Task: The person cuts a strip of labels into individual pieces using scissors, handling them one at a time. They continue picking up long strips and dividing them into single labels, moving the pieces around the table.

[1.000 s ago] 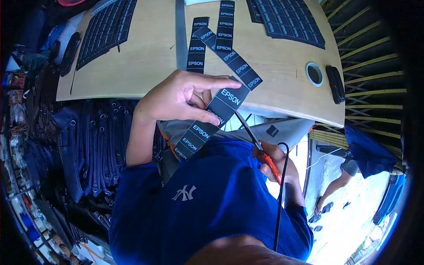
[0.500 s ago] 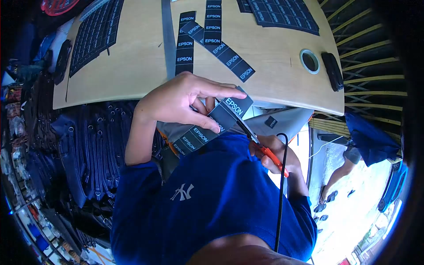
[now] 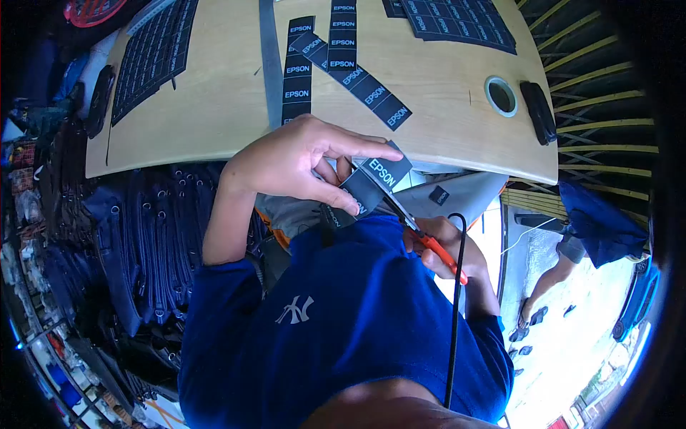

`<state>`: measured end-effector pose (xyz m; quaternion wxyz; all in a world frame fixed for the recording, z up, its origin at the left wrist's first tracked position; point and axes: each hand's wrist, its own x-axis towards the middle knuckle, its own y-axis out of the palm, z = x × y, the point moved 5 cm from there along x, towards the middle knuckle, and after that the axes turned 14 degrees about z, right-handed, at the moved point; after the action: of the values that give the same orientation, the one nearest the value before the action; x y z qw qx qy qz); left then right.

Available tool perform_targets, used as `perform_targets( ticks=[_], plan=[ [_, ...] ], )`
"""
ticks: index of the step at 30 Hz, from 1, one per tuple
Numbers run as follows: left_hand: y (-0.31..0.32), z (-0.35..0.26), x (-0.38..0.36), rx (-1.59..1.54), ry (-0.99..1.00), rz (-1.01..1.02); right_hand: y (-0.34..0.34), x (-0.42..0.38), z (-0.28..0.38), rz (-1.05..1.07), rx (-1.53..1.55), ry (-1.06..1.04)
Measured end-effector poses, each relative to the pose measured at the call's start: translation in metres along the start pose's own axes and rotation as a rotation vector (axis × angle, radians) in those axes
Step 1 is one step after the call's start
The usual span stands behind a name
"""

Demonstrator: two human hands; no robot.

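Observation:
My left hand (image 3: 296, 161) pinches a dark strip of EPSON labels (image 3: 386, 172) between thumb and fingers, just off the table's near edge. The strip's lower part bends down beneath my thumb. My right hand (image 3: 454, 247) grips scissors (image 3: 437, 252) with orange handles. Their blades point up and left and lie across the strip, along the side of the top label; whether they are fully closed I cannot make out. Beyond my left hand, several cut label strips (image 3: 375, 98) lie overlapping on the tabletop.
On the wooden table (image 3: 221, 86) are uncut label sheets (image 3: 153, 61), another stack of sheets (image 3: 461, 25), a tape roll (image 3: 501, 96) and a black case (image 3: 537, 113). Dark straps with rings (image 3: 153, 243) hang at the left. A black cable (image 3: 454, 322) runs before my chest. Another person's leg (image 3: 547, 286) shows at right.
The lower end of the label strip has dropped and folded down out of sight. My left hand has shifted very slightly right; the scissors stay almost in place against the strip.

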<state>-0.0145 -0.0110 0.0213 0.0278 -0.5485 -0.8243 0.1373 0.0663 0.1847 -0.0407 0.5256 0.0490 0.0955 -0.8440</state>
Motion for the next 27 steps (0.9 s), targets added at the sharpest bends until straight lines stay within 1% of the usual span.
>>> perform_targets(
  ticks=[4,6,10,17,19,23,27],
  plan=[
    [0.0004,0.0023,-0.0001,-0.011,-0.032,0.008,0.0002,0.0007,0.0003,-0.005,-0.007,-0.005],
    [0.0004,0.0020,0.0001,-0.024,-0.025,0.006,0.0000,0.0010,0.0001,-0.044,-0.023,-0.020],
    [-0.0007,0.0034,0.0005,-0.019,-0.015,0.010,-0.0004,0.0018,-0.0009,-0.053,-0.016,-0.040],
    [-0.0014,0.0039,0.0008,0.012,-0.071,0.030,-0.0002,0.0008,-0.0017,-0.058,-0.005,0.015],
    [-0.0008,0.0064,0.0011,-0.036,-0.095,0.037,-0.0006,0.0003,-0.0003,-0.064,-0.005,0.027],
    [-0.0013,0.0058,0.0013,-0.058,-0.061,0.024,-0.0002,-0.0012,0.0001,-0.063,-0.001,0.082],
    [-0.0018,0.0054,0.0010,-0.034,-0.119,0.053,0.0001,-0.0027,-0.0035,-0.092,-0.040,0.084]
  ],
)
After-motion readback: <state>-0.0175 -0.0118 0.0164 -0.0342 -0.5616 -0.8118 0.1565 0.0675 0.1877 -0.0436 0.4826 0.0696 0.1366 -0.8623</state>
